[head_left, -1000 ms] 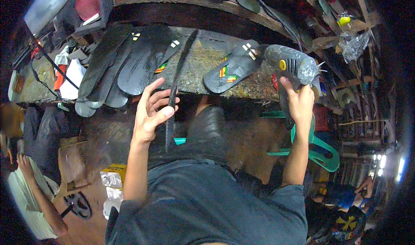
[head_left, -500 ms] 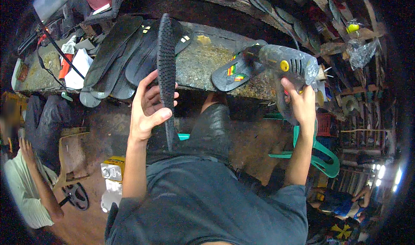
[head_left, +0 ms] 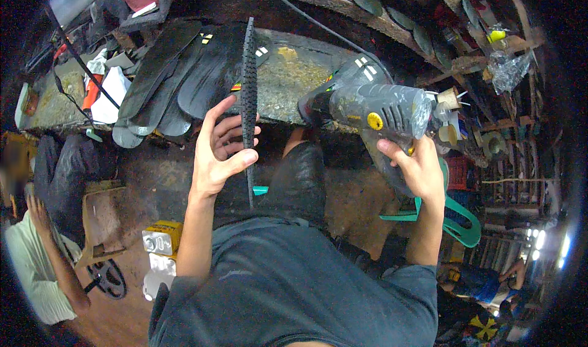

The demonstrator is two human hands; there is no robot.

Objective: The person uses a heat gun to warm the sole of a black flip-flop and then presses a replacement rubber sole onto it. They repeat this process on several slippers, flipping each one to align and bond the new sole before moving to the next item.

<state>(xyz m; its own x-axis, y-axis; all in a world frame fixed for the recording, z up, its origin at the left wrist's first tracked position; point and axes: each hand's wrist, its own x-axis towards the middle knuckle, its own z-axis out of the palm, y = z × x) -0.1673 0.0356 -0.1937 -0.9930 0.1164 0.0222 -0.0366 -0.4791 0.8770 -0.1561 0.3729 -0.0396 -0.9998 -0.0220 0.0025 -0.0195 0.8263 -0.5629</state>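
My left hand [head_left: 213, 163] grips a black flip-flop [head_left: 248, 71], held upright and almost edge-on, with its textured sole turned toward the right. A bit of coloured strap shows on its left side. My right hand [head_left: 422, 171] is wrapped around the handle of a grey heat gun [head_left: 389, 109] with a round yellow knob. Its dark nozzle points left toward the flip-flop, with a gap between them. Behind the nozzle, another black flip-flop [head_left: 361, 71] with white marks lies on the bench, partly hidden by the heat gun.
Several black soles [head_left: 159, 71] lie across the left of the worn workbench [head_left: 282, 84]. An orange-and-white tube [head_left: 93, 90] lies farther left. A cable runs behind the heat gun. Below right stands a green plastic chair [head_left: 459, 221]. Another person [head_left: 46, 267] sits at the left.
The heat gun has moved left and turned, bringing its nozzle nearer the flip-flop. My left hand has shifted the flip-flop slightly right, and it now appears thinner, more edge-on.
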